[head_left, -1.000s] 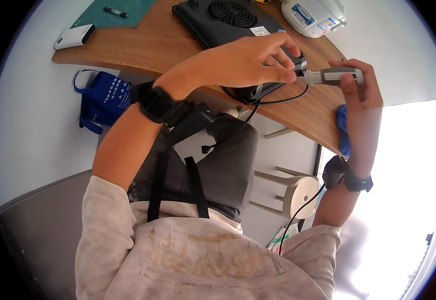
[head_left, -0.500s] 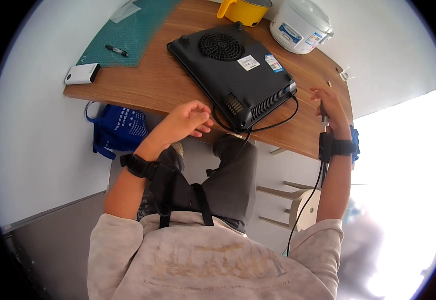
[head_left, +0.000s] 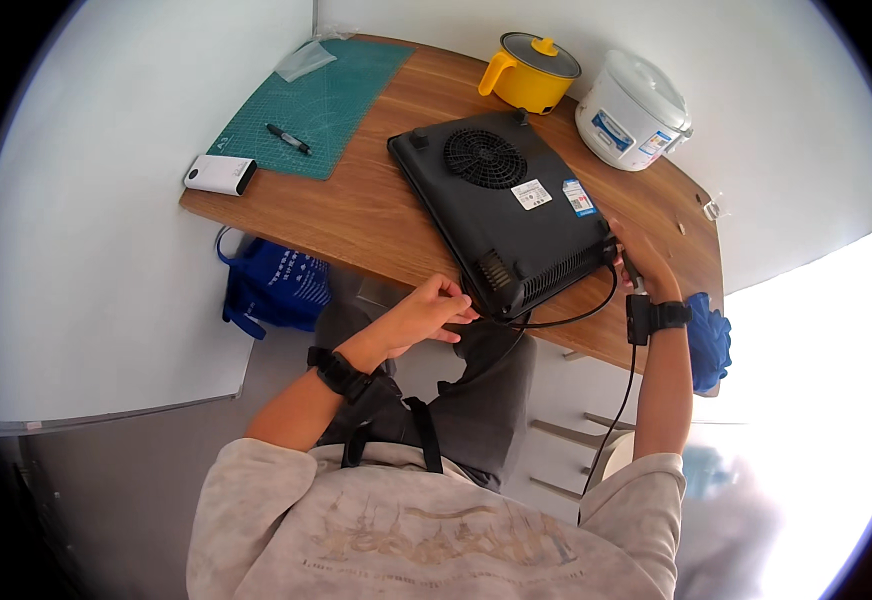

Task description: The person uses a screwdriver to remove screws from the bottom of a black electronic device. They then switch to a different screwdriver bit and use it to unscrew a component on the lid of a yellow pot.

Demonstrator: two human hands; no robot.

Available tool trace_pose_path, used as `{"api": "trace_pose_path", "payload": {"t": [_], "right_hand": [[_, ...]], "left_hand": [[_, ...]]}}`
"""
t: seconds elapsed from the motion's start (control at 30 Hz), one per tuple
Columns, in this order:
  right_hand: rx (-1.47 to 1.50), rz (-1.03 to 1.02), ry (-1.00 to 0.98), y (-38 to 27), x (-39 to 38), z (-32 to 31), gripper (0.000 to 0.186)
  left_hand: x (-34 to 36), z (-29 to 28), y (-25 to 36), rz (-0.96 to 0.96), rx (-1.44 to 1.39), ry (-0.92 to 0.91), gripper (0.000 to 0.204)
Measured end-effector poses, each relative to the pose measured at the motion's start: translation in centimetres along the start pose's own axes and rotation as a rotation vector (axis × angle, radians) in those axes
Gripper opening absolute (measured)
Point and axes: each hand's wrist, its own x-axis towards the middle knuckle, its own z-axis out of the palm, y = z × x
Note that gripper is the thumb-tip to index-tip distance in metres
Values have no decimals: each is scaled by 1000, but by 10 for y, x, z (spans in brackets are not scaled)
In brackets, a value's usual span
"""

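Appliance (head_left: 504,225) lies between left grip (head_left: 421,318) and right grip (head_left: 648,262), both closures impossible to tell

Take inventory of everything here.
Desk: one, brown, centre
Flat appliance: one, black, on desk
Cable: one, black, beside appliance
Pot: one, yellow, far edge
Cooker: one, white, beside pot
Mat: one, green, left
Pen: one, black, on mat
Plastic bag: one, clear, on mat
Box: one, white, desk's left
Tote: one, blue, under desk
Fabric: one, blue, desk's right
Tool: one, grey, right hand
Straps: two, black, wrists
Left hand: one, beside appliance
Right hand: one, at appliance
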Motion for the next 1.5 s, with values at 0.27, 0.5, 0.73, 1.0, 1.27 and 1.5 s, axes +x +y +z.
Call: {"api": "trace_pose_path", "payload": {"t": [0.27, 0.5, 0.73, 1.0, 1.27, 1.5], "right_hand": [[-11, -55, -105, 18, -37, 20, 64], [-69, -68, -260, 1, -64, 37, 60], [228, -60, -416, -12, -70, 49, 56], [412, -32, -524, -78, -44, 102, 57], [473, -47, -575, -165, 35, 153, 55], [402, -24, -543, -245, 103, 207, 54]], "left_hand": [[-27, -15, -12, 33, -363, 55, 39], [-49, -26, 9, 41, -115, 79, 58], [-69, -30, 56, 214, -168, 162, 52], [-75, -88, 142, 344, -44, 312, 50], [-47, -186, 201, 360, -28, 406, 49], [8, -289, 233, 414, -148, 509, 37]]}}
